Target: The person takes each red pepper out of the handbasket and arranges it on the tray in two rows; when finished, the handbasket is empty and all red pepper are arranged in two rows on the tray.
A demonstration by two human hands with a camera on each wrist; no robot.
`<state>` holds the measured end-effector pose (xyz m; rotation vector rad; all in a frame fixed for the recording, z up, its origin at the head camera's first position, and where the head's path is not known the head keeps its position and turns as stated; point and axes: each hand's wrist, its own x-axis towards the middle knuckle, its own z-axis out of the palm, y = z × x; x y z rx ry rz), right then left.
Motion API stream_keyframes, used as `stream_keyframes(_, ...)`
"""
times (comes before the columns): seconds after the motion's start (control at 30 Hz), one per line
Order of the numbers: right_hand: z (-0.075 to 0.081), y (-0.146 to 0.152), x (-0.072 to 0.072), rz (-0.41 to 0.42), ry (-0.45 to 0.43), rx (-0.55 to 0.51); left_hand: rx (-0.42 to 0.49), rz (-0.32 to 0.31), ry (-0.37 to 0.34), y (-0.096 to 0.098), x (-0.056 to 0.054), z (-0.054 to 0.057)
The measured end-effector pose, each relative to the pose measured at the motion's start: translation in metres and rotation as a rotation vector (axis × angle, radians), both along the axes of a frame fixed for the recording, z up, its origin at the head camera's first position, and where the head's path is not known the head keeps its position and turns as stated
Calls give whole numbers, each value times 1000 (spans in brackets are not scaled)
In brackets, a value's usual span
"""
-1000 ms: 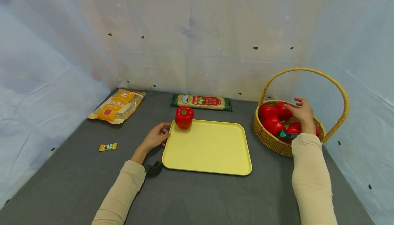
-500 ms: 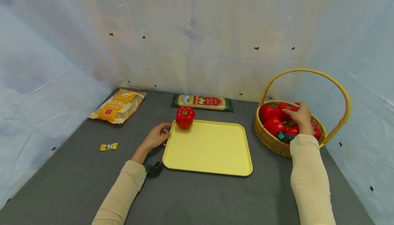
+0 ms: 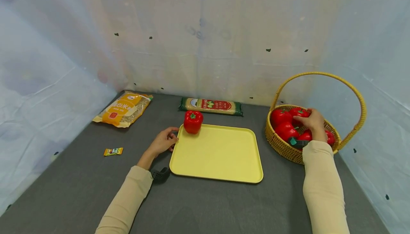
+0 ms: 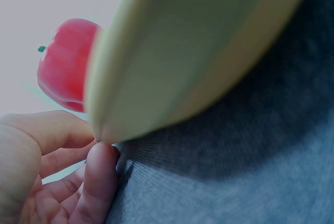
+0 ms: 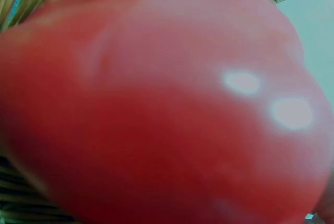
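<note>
My left hand (image 3: 162, 142) is at the left edge of a yellow tray (image 3: 217, 155); the left wrist view has thumb and fingertip (image 4: 100, 156) pinching its rim. A red bell pepper (image 3: 193, 122) with a green stem stands in the tray's far left corner. Over at the right, my right hand (image 3: 314, 121) reaches into a wicker basket (image 3: 282, 147) and grips a red bell pepper (image 3: 298, 112) at the back, thumb on its near side; its far fingers are hidden. Several more red peppers (image 3: 286, 131) lie around it. A large red pepper (image 5: 167, 104) fills the right wrist view.
The basket's tall handle (image 3: 320, 73) arches above my right hand. Behind the tray lies a long green and gold packet (image 3: 211, 106). A yellow grain bag (image 3: 125, 109) and a small snack packet (image 3: 113, 151) lie to the left on the dark tabletop (image 3: 205, 205).
My right hand has come down in the basket, and its spread fingers have closed round the pepper at the back. The left hand stays at the tray's edge.
</note>
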<state>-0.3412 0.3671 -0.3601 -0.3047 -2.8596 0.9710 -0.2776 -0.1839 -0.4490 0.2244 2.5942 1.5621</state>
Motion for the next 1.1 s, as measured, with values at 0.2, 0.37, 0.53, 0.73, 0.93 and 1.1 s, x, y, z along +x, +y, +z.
stream_keyframes(0.2,3,2,0,4,51,-20,-6,-2,2,0,-1,0)
stream_keyframes(0.37,8,4,3,-7,92,-65,3,-4,0,1,-1,0)
stream_keyframes(0.53,12,3,6,-15,156,-91,0,-8,-2,1,-2,-2)
stream_keyframes(0.73,19,-3,10,-30,210,-89,0,-8,13,0,-1,-3)
stream_keyframes(0.93,30,-16,21,-29,237,-118,1,-11,13,1,0,-1)
stream_keyframes(1.1,36,-30,31,11,309,-118,8,-20,21,1,2,0)
